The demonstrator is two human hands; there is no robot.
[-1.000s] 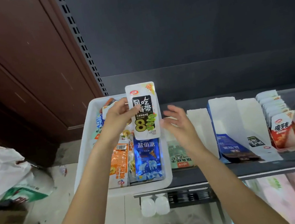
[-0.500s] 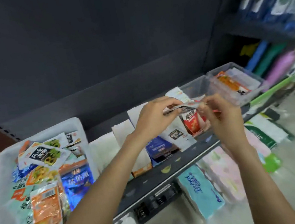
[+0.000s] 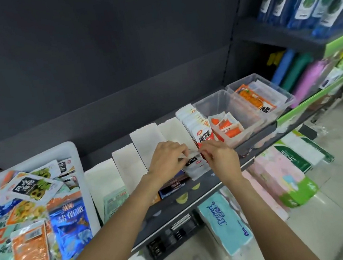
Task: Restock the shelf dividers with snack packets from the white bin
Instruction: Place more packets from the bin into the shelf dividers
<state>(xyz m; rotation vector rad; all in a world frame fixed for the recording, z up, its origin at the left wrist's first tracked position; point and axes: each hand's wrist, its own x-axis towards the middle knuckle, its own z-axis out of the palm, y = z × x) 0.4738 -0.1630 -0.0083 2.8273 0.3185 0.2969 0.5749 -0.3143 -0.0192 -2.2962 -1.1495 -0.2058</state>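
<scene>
A retail shop aisle. A dark metal shelf point(image 3: 207, 187) carries white dividers point(image 3: 145, 140) and clear tubs point(image 3: 228, 104) of snack packets. Below the shelf stand wrapped tissue packs point(image 3: 225, 223); right of it, stocked green-edged shelving point(image 3: 315, 96).

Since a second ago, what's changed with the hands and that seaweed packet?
The seaweed packet went from upright over the white bin rightward to the shelf dividers; the right hand joined the left hand holding it. Bin contents look unchanged.

Both arms reach forward; the left hand point(image 3: 166, 161) and right hand point(image 3: 221, 159) meet, fingers point(image 3: 182, 150) pinched closed.
</scene>
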